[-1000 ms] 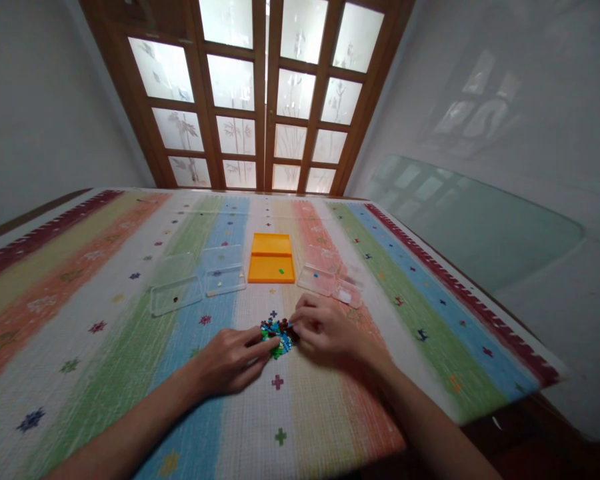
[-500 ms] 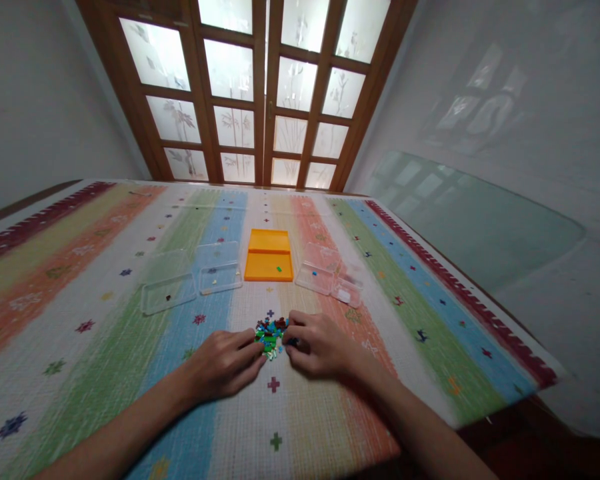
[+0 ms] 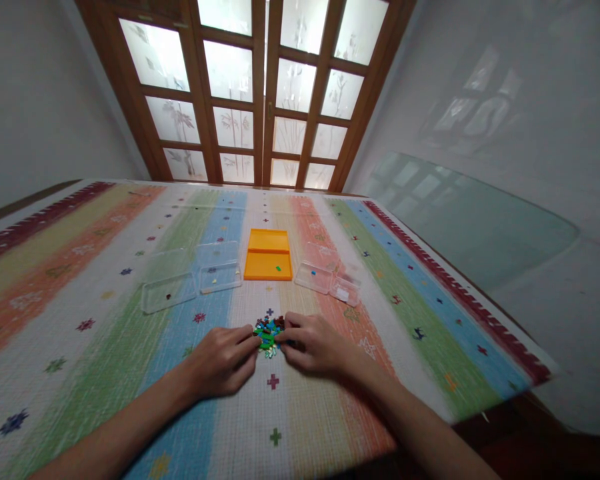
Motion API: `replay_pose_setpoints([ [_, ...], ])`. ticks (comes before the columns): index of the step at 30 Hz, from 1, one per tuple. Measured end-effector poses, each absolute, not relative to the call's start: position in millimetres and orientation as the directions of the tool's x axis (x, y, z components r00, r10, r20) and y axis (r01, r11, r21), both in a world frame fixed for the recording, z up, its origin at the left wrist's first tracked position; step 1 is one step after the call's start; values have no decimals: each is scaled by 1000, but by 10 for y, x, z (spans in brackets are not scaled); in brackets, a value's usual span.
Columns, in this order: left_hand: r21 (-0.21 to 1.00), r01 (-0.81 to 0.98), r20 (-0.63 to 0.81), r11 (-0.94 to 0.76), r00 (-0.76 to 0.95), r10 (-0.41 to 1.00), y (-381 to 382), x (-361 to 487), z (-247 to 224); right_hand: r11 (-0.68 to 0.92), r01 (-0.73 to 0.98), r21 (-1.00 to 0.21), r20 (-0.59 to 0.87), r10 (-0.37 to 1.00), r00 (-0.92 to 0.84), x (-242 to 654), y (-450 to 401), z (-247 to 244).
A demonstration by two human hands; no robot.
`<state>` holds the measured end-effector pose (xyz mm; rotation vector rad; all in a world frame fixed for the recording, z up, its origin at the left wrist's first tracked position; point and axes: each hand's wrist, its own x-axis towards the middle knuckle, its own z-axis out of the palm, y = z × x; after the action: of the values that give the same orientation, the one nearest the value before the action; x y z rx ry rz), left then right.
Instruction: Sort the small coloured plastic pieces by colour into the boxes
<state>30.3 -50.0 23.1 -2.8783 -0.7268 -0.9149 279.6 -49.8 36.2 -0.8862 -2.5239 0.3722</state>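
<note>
Fingers on the left hand (image 3: 223, 360) were curled in close together, the right hand's (image 3: 317, 343) a little apart, and I couldn't tell if either had a piece pinched. The little multicoloured pile (image 3: 267, 333) sat smack between them on the surface (image 3: 245, 427), touching distance from both, with the orange case (image 3: 260, 267) beyond.

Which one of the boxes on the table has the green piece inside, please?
The orange box, between the clear boxes. No other box is orange; the green piece lies in its nearer half.
</note>
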Motion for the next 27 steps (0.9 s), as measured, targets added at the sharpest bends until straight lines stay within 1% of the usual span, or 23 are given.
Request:
replay_pose_setpoints([
  [7,124,472,569,-873,687,452,-493,304,211,773,518,-366,311,626,-715,2800,-492,369],
  [14,136,481,578,-866,671,463,-498,300,225,753,527,-394,330,651,-683,2814,-495,350],
  [20,145,476,577,-868,671,465,-508,306,228,774,518,-364,305,625,-719,2786,-498,323],
  [27,123,481,578,-868,676,457,-502,301,219,767,532,-359,301,634,-712,2781,-492,323],
])
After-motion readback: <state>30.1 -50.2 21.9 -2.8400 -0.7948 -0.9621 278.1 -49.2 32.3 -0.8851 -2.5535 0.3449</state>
